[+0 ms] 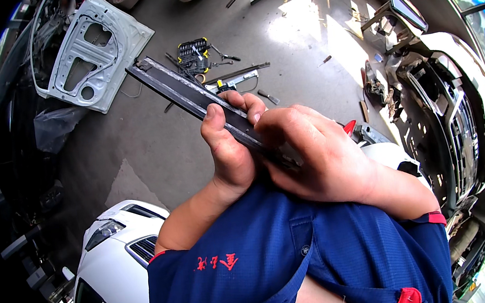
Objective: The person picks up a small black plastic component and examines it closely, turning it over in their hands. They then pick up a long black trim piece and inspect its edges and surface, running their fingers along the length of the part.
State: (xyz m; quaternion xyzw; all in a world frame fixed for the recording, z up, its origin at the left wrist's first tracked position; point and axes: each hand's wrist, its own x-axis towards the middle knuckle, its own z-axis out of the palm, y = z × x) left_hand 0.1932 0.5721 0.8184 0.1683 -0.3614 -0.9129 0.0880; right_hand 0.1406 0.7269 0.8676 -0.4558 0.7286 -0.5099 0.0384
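Observation:
A long dark trim strip (183,90) with pale, rough lines along its length slants across the view in front of my chest. My left hand (230,144) is closed round its middle, thumb on the near edge and fingers curling over the far edge. At the strip's near end, the fingers of my right hand (320,151) are bent and pressed against it. Whether a small piece sits between those fingertips is hidden by the hand. The strip's far end points up and left, held in the air above the floor.
A bare white car door (115,55) stands at the upper left. On the floor lie an open black-and-yellow tool case (193,55) and a screwdriver (269,96). A removed bumper (476,101) stands at right. Behind my left arm is a white car (106,245).

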